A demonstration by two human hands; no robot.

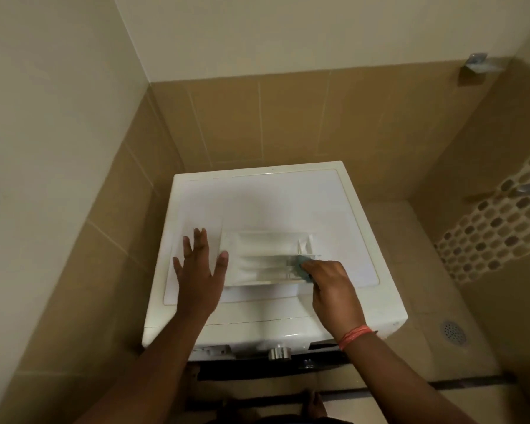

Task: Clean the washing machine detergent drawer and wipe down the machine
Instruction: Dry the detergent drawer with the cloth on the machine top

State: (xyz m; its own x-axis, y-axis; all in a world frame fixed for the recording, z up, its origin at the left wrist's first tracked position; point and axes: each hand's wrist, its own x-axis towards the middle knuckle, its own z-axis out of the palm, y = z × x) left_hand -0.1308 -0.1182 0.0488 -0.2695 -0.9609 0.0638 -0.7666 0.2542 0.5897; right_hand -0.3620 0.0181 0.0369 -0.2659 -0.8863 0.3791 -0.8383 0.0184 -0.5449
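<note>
White plastic: detergent drawer [263, 261] lies out of its slot, flat on top of the washing machine [334, 209], near the front edge.
Long axis: runs left to right across the lid, between the 2 hands.
Right hand [334, 289]: at the drawer's right end, fingers curled round a teal cloth [303, 266] pressed against the compartments there.
Left hand [198, 270]: fingers spread and straight, at the drawer's left end, thumb just touching it.
Nearer hand: right, already on the work.
Look: translucent, ribbed dividers; residue too blurred to tell.
</note>
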